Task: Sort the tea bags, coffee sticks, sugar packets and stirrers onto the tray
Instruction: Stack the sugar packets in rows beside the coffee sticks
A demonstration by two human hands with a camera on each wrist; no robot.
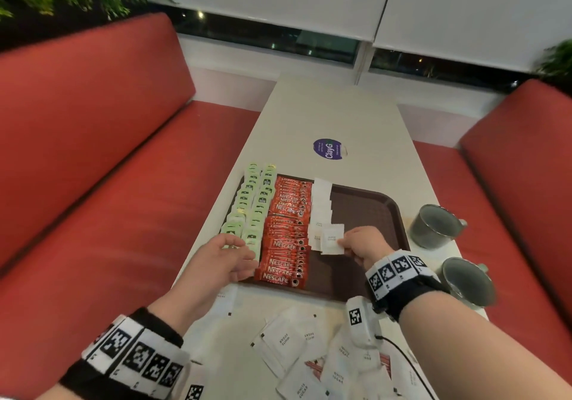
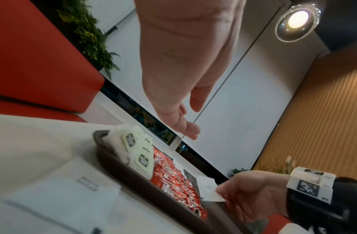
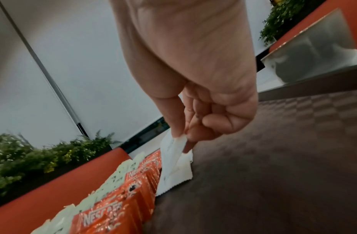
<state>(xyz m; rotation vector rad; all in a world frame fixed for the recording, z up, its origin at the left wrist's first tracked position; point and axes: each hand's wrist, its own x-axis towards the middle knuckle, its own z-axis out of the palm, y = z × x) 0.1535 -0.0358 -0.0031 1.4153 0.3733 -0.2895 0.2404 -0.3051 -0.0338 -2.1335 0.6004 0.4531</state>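
a brown tray [image 1: 368, 211] is seen on a pale table [image 1: 334, 115], close to the table's near end. on the tray, green tea bags [image 1: 252, 204] are laid in 2 columns along its left edge, red coffee sticks [image 1: 286, 229] are stacked in overlapping rows just beside them, and white sugar packets [image 1: 320, 204] are lined up in a column next to the sticks. the right part of the tray is bare.

1 sugar packet [image 1: 332, 240] is pinched by its corner between thumb and fingers of the right hand [image 1: 365, 243], with the other fingers curled in; the packet is held at the near end of the sugar column, and whether it touches the packets below cannot be told. the left hand [image 1: 223, 262] is held over the tray's near left corner with fingers loosely spread and nothing gripped.

loose sugar packets [image 1: 297, 347] are scattered on the table by its near edge, below the tray. 2 grey mugs [image 1: 436, 226] are tipped on their sides at the table's right edge. a round purple sticker [image 1: 327, 148] is seen beyond the tray's far edge. red benches [image 1: 93, 152] are seen on both sides of the table.
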